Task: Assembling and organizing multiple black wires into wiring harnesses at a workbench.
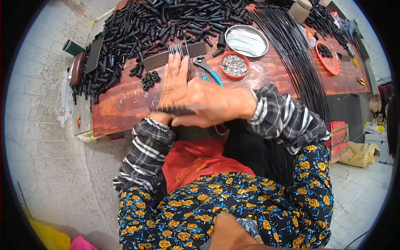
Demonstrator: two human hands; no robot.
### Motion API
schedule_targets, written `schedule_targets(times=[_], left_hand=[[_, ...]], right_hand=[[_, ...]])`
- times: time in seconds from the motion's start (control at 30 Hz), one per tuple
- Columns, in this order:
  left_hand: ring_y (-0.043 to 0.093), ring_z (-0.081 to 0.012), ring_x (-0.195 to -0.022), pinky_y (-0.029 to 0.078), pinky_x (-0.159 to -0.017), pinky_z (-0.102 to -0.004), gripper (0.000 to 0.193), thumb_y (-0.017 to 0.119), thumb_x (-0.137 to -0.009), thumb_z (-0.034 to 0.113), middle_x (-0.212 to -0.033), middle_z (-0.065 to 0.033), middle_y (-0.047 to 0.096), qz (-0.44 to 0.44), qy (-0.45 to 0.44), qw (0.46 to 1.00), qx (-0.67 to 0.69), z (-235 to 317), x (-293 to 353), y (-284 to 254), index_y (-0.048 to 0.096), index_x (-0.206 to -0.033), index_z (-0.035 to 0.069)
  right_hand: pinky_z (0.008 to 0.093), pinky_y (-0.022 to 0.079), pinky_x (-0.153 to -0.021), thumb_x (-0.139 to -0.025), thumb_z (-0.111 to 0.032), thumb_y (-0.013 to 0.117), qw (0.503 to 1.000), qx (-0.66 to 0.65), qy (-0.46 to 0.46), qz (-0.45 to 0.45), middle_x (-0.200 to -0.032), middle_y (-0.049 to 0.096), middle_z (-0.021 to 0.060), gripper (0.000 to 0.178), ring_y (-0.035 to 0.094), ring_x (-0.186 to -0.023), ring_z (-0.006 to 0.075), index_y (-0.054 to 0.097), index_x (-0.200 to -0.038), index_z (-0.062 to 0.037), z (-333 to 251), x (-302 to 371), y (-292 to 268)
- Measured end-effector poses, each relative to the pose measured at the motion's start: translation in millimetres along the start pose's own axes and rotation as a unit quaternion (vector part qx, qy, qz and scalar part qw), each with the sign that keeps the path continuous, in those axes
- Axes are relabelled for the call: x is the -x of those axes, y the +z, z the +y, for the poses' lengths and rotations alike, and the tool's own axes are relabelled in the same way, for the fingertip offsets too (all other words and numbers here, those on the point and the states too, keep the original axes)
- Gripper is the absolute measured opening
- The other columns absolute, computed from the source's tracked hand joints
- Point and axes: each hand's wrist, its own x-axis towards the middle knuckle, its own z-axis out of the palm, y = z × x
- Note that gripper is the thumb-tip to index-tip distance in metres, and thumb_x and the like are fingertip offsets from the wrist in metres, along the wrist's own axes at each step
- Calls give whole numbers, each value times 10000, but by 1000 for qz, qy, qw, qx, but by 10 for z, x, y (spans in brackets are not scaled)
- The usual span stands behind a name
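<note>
Thin silver-tipped rods [181,48] lie on the reddish wood worktop [273,77], tips poking out past the fingers of the L hand [175,79], over by a long dark-brown bar [156,62]. That hand's laid flat on them, fingers stretched & nearly side by side; can't tell what its underside grips. R hand [204,102] crosses over the L wrist, closed round a dark strip w/ a pale-toothed edge [177,110], a bit blurred. Just R of the rods: pliers w/ teal handles [215,78], then a red bowl [235,77] of small shiny metal bits &, touching or nearly so, a round metal tray [250,56] of white strips. L side: a small cluster of blk tubes [151,80], ends up. Further back, a big heap of blk plastic tubes [154,25]; off R, a long sheaf of thin blk rods [287,46] running over the edge. Red cloth [183,160] across the lap, approx. under the hands.
</note>
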Motion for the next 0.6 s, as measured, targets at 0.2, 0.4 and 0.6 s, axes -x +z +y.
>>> schedule_targets(times=[0.2, 0.4, 0.6], left_hand=[[182, -384, -1400, 147, -1136, -502, 611, 514, -872, 202, -1471, -250, 241, -35, -30, 999, -11, 134, -51, -73, 319, -1392, -51], [213, -376, -1392, 151, -1132, -504, 600, 497, -864, 190, -1455, -258, 276, -35, -40, 998, -25, 186, -61, -115, 329, -1386, -54], [220, -339, -1402, 152, -1135, -485, 559, 470, -886, 170, -1475, -214, 280, -31, -52, 998, -35, 190, -50, -126, 343, -1400, -9]], right_hand=[[347, 453, -470, -671, -115, 633, 992, 70, 2, -107, -770, 508, 87, 161, 586, -631, 247, 512, -730, -27, -263, 30, 20], [309, 444, -450, -668, -166, 601, 981, 110, -32, -155, -705, 440, 54, 172, 541, -582, 161, 504, -694, -26, -396, 34, 154], [291, 439, -431, -656, -155, 596, 980, 105, -55, -159, -675, 428, 49, 167, 529, -556, 159, 516, -676, -10, -434, -6, 191]])
